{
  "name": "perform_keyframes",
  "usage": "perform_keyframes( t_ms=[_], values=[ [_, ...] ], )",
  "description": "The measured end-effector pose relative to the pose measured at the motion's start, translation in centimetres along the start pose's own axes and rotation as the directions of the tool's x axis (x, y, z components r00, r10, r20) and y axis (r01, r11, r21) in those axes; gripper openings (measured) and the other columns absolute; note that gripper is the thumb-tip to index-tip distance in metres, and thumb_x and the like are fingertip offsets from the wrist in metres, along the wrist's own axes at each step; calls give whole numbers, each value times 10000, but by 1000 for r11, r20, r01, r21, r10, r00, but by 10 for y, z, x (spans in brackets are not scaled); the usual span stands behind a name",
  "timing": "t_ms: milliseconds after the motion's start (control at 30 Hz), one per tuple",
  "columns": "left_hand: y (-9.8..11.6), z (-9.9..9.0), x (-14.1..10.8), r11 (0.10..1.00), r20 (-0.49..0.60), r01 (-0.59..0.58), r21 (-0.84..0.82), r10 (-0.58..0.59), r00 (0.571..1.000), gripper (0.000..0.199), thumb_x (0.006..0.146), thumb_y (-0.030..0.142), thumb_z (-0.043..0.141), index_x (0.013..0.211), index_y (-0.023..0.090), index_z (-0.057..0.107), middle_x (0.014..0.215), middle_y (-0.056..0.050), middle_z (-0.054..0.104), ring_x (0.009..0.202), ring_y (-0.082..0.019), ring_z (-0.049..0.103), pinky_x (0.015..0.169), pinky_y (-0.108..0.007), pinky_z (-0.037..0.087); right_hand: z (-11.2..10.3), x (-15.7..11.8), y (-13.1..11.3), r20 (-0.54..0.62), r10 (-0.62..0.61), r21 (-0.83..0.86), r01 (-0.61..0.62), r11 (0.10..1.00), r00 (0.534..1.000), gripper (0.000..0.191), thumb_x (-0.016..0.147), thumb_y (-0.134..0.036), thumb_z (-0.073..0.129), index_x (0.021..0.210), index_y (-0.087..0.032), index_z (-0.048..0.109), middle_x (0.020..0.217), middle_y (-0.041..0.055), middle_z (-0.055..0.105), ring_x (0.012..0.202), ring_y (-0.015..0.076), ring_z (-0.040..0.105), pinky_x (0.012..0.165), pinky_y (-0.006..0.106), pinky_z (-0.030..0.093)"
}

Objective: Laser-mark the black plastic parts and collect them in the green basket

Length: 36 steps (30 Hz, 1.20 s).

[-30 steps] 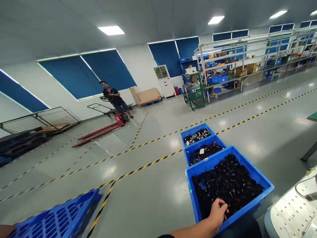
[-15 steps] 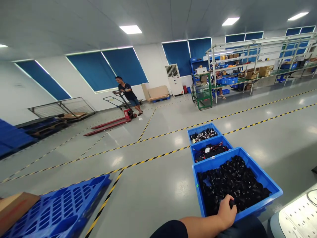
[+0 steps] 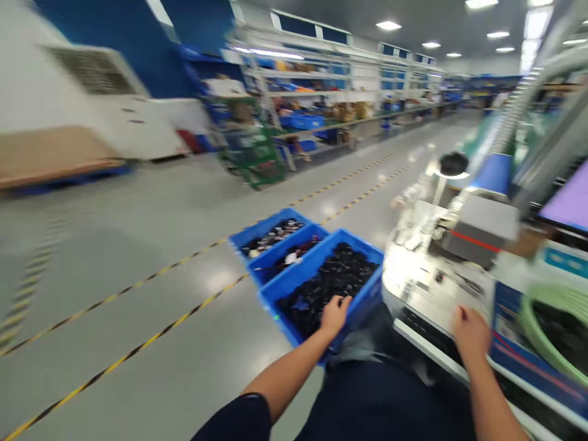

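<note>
My left hand [image 3: 335,315] is closed over the near edge of a blue bin [image 3: 269,294] full of small black parts [image 3: 337,275]. A bit of black shows between its thumb and fingers, which looks like one of those small black parts. On the right, my right hand [image 3: 471,334] is curled at the front of a white workbench [image 3: 432,297]. It is smeared by motion, and a dark spot shows at its fingertips; what it holds, if anything, is too blurred to name.
Behind the near bin stand two more blue bins [image 3: 239,239] with wires and connectors. A grey box [image 3: 482,223], a round lamp [image 3: 454,164] and a green basket [image 3: 528,318] of black parts are on the bench. Shelving lines [image 3: 312,92] run along the far wall.
The view has swung right, bringing the workbench and my right hand into sight. My left hand has lifted a little from the black parts to the bin's edge. The person with the pallet jack is out of view.
</note>
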<state>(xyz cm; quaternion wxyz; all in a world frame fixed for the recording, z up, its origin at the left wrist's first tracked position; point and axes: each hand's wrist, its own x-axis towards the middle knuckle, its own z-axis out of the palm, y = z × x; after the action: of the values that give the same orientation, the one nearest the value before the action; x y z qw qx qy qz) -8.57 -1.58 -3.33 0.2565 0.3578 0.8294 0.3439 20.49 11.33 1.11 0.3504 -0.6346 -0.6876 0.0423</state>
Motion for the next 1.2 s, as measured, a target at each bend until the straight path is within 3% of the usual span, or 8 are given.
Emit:
perform_keyframes(
  t_ms=[67, 167, 267, 433, 800, 1000, 1200],
  values=[
    [4, 7, 0, 999, 41, -31, 41, 29, 999, 384, 909, 431, 596, 1168, 148, 614, 1156, -78, 628, 995, -243, 622, 848, -430, 537, -28, -14, 36, 11, 16, -71, -15, 997, 1000, 200, 941, -303, 523, 899, -202, 691, 939, 85, 689, 871, 213, 632, 802, 350, 505],
    [2, 10, 3, 993, 52, -53, 109, 47, 998, 390, 908, 428, 598, 1181, 148, 608, 1169, -79, 621, 1000, -246, 620, 841, -430, 543, -41, -21, 52, 30, -29, -42, 30, 999, 999, 269, 906, -247, 435, 864, -163, 687, 867, 102, 695, 841, 208, 613, 803, 314, 455],
    [-7, 6, 14, 983, 8, -41, 180, 41, 999, 389, 934, 465, 530, 1118, 135, 624, 1086, -102, 655, 966, -231, 628, 867, -434, 513, -38, -19, 46, 31, -34, -14, 35, 999, 999, 259, 891, -233, 431, 844, -166, 677, 845, 85, 687, 811, 193, 597, 769, 285, 422],
    [-26, 7, 33, 964, -38, -48, 261, 60, 997, 485, 918, 517, 436, 1032, 98, 653, 1019, -174, 693, 1018, -315, 618, 914, -398, 439, -41, -18, 41, 51, -20, 29, 18, 999, 998, 239, 900, -225, 443, 852, -170, 670, 853, 72, 677, 819, 187, 588, 763, 280, 401],
    [-35, 8, 37, 955, 2, -69, 290, 71, 997, 514, 865, 565, 425, 1015, 129, 652, 946, -146, 703, 935, -315, 638, 842, -373, 453, -43, -17, 40, 120, 67, 81, -77, 994, 991, 221, 906, -255, 457, 880, -194, 667, 834, 43, 659, 792, 183, 582, 720, 282, 407],
    [-36, 7, 35, 967, 2, -61, 248, 63, 998, 496, 828, 553, 461, 1038, 136, 631, 863, -112, 683, 852, -294, 637, 797, -364, 468, -29, 13, 32, 181, 198, 128, -223, 966, 963, 268, 870, -266, 534, 1079, -167, 669, 794, 27, 669, 759, 188, 606, 695, 286, 423],
    [-25, -3, 32, 972, 23, 40, 232, -47, 999, 437, 799, 547, 497, 985, 176, 633, 740, -74, 657, 790, -309, 645, 757, -397, 499, -7, 51, 2, 207, 218, 199, -259, 945, 954, 354, 843, -271, 647, 1177, -155, 648, 700, -7, 648, 712, 176, 610, 699, 279, 450]
  ],
)
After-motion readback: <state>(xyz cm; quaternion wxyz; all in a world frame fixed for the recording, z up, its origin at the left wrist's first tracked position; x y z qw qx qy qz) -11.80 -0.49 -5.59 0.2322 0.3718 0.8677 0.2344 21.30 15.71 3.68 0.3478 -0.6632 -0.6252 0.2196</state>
